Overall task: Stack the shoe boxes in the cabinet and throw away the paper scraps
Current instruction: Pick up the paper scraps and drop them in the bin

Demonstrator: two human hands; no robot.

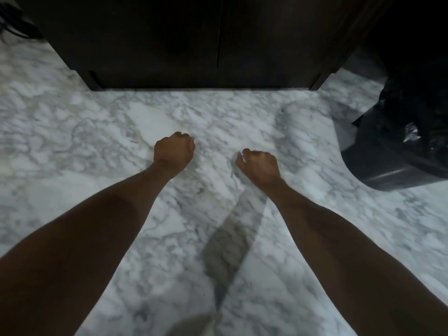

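Paper scraps (pixel 241 157), light and flimsy: right hand (pixel 260 166) pinches some; left hand (pixel 175 151) fisted, contents unseen; bin (pixel 397 151) right of cabinet (pixel 194 40).

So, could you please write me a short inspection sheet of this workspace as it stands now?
Surface: marble floor, white with grey veins, some shadow across it.
Job's things: cabinet, dark, doors closed; no shoe boxes in view; paper scraps, small white bits showing at the right hand's fingers.
Clutter: nothing seen.
Grippers: left hand curled into a fist, contents hidden; right hand curled, pinching the scraps.
Cables: dark cords at far left, too dim to identify.
Surroundings: bin with a black liner to the right of the cabinet.
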